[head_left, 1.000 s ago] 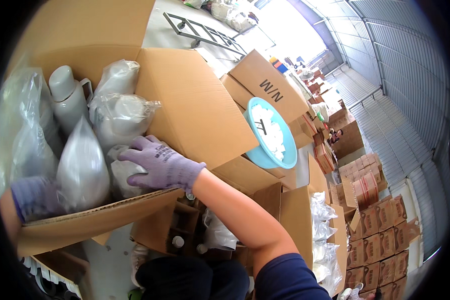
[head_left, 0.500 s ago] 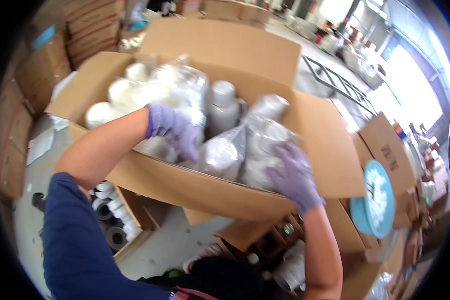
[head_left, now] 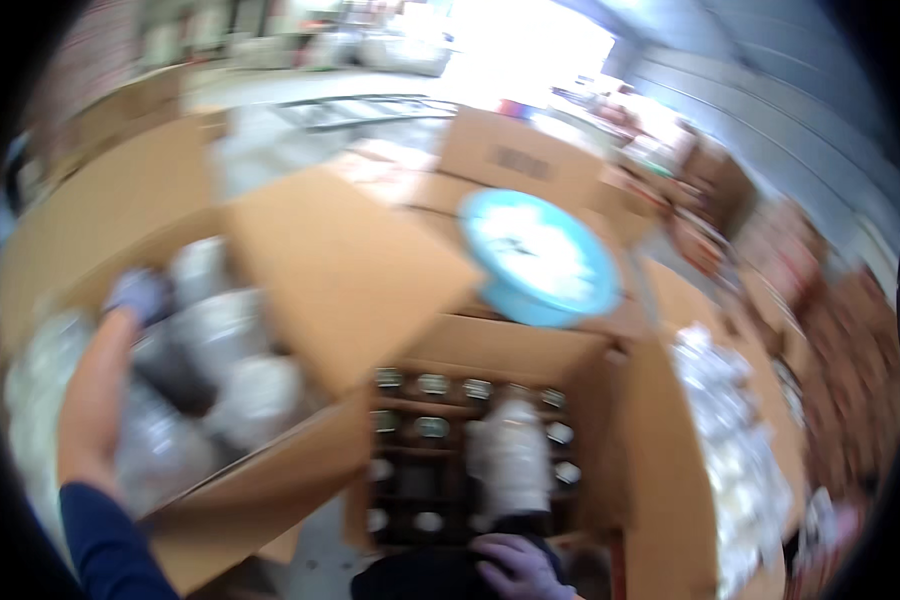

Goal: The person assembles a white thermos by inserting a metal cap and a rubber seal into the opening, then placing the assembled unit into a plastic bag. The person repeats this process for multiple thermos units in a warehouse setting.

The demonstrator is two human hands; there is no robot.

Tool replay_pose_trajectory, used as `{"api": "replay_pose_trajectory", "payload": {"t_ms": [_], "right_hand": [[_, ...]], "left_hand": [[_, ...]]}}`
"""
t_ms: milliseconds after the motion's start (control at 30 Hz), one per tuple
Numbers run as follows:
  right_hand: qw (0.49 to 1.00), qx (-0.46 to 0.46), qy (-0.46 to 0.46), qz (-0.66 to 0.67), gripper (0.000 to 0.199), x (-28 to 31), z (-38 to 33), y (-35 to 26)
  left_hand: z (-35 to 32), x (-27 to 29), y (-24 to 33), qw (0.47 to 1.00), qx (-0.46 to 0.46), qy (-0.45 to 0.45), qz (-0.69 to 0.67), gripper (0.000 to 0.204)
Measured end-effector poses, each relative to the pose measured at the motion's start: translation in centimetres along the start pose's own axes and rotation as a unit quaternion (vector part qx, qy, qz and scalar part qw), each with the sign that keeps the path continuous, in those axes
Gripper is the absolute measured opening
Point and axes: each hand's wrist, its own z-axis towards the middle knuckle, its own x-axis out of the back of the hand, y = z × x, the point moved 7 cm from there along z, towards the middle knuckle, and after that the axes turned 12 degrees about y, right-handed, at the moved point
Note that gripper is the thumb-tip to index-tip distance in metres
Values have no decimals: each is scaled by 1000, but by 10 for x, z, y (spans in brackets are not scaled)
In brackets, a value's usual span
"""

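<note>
My left hand, in a lavender glove, reaches into a large open cardboard box at the left. It is among plastic-wrapped, whitish cylindrical bundles; its fingers are blurred and partly hidden. Low in the middle, my right hand, gloved alike, lies against dark cloth with its fingers apart and nothing in them. Just beyond it a wrapped whitish bundle lies over a divided carton of dark compartments. Several of these hold pieces with round, pale tops.
A light-blue basin of white pieces stands on cardboard behind the divided carton. To the right, an open box holds clear plastic-wrapped white items. Brown cartons are stacked at far right. A dark metal frame lies on the floor beyond.
My view has swung right. My right hand has left the bundles in the large box and come down beside the divided carton. My left hand has shifted among the bundles.
</note>
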Motion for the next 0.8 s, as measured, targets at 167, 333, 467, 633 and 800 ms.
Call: {"api": "replay_pose_trajectory", "payload": {"t_ms": [167, 333, 467, 633, 800], "right_hand": [[992, 115, -4, -59, 30, -30, -58, 54], [993, 84, 58, -55, 30, -25, -51, 51], [990, 118, 70, -32, 28, -19, -64, 50], [984, 177, -15, 8, 31, -19, -93, 62], [988, 134, 46, 62, 23, 9, -87, 58]], "left_hand": [[8, -71, -55, 941, 65, -168, 285, 51], [13, -62, -24, 945, -43, -118, 303, 45], [-17, -71, 17, 966, -35, -196, 168, 41], [-26, -37, 6, 968, 59, -40, 240, 28], [1, 22, -24, 977, 41, 6, 211, 27]]}}
